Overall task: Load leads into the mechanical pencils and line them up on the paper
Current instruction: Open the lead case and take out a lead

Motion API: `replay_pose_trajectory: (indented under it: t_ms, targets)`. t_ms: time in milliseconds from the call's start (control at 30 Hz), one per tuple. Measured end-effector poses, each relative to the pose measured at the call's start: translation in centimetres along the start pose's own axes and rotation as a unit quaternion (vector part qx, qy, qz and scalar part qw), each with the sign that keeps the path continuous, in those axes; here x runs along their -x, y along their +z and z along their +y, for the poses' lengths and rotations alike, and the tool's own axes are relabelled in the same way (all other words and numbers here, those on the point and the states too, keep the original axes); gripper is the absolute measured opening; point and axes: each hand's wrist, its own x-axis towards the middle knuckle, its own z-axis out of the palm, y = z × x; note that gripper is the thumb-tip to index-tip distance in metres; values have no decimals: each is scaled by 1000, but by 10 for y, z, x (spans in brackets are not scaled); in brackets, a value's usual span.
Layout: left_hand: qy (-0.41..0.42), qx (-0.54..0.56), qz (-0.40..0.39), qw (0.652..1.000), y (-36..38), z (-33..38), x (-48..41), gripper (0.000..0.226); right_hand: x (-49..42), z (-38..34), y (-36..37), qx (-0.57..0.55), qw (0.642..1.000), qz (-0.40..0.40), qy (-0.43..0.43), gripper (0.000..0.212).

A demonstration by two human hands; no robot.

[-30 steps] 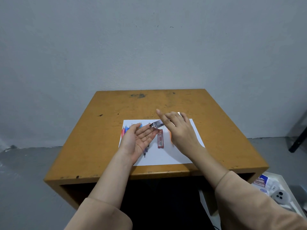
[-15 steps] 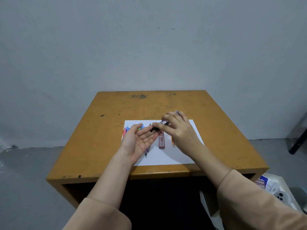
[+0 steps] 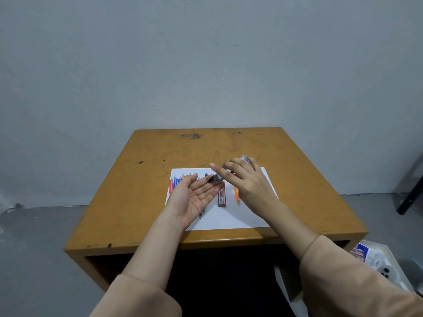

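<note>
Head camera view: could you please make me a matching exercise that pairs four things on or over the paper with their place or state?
Things:
1. lead case
2. orange pencil
3. left hand
4. right hand

Places or states:
A. holds the grey pencil
B. palm up, fingers straight
C. dark red, lying flat on the paper between the hands
D. on the paper, partly hidden by the right hand

Pairs: 1-C, 2-D, 3-B, 4-A.
</note>
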Motion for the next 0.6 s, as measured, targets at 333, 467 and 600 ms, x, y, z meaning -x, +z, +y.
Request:
replay_pose_trajectory:
  t_ms: [333,467,600]
  targets:
    - [-9,8,-11,1000,0,-2,1,39,-2,2,-3,-12,1000,-9,14,66]
    - [-7,-2,-2,1000,1,-2,1,37,0,5,1,-19,1000,-8,3,56]
    - [-6,9,-3,1000,1,-3,0,38,-1,2,-2,-17,1000,-11,18,72]
